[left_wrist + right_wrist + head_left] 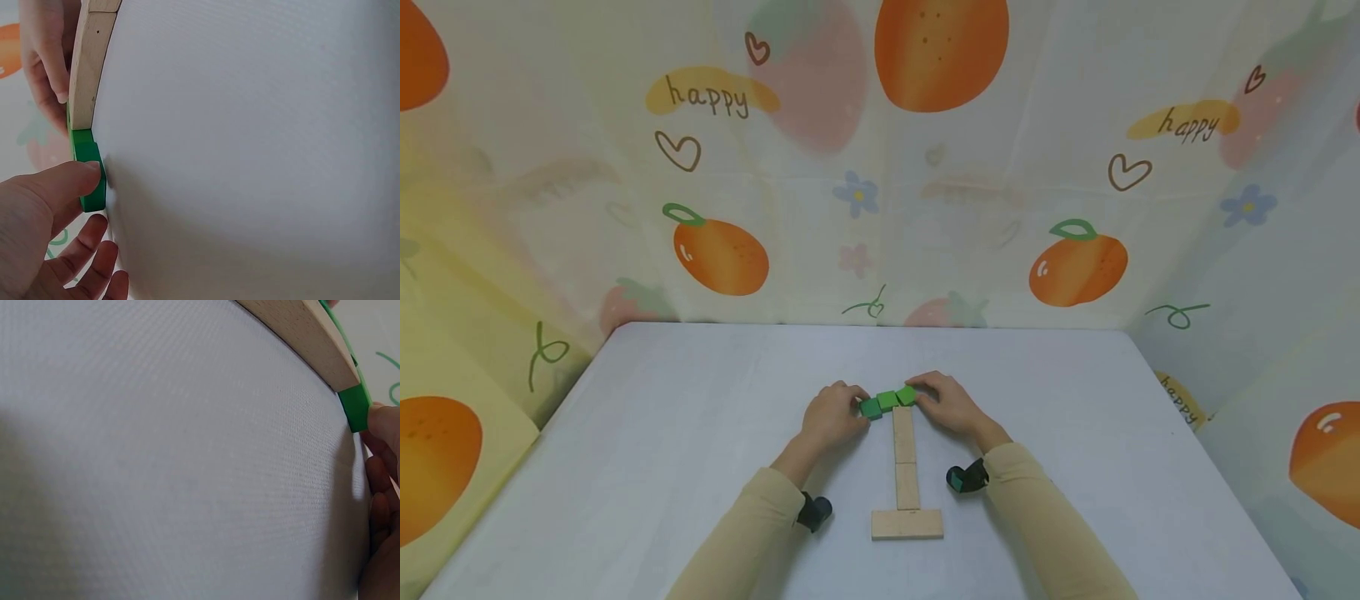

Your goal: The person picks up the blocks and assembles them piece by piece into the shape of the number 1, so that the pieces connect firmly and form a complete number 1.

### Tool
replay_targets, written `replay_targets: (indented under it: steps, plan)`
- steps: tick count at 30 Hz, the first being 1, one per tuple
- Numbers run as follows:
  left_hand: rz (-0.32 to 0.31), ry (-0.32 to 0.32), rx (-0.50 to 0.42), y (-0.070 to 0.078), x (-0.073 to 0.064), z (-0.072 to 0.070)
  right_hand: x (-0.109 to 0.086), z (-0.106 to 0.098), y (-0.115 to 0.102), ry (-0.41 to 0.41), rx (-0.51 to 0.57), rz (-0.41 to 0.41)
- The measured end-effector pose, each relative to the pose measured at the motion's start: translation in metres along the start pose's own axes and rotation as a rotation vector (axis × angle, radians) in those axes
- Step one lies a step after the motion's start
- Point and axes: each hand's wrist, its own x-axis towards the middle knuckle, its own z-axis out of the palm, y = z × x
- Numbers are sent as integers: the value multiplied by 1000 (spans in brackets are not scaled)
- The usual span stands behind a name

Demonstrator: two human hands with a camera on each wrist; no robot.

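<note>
Three green blocks form a slightly slanting row across the far end of a wooden strip. At the left end of the row, my left hand (833,414) pinches the darker green block (95,195), its thumb on the near face and its other fingers curled loosely below. The middle green block (887,401) touches its neighbours. My right hand (951,404) holds the light green block (906,395) at the right end by its outer edge. Two wooden blocks, the far one (904,433) and the near one (907,486), lie end to end beneath the row.
Crosswise at the strip's near end lies another wooden block (907,524). Everything rests on a white table (700,400), with a fruit-patterned cloth (925,233) hanging behind it. Each wrist wears a small black camera, the left one (814,512) and the right one (967,477).
</note>
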Motion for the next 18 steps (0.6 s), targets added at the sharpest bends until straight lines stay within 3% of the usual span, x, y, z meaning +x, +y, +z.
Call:
replay_targets:
  steps: [18]
  plan:
    - [9,10,-6,-1,-1,1,1,2,3,8,-4,-5]
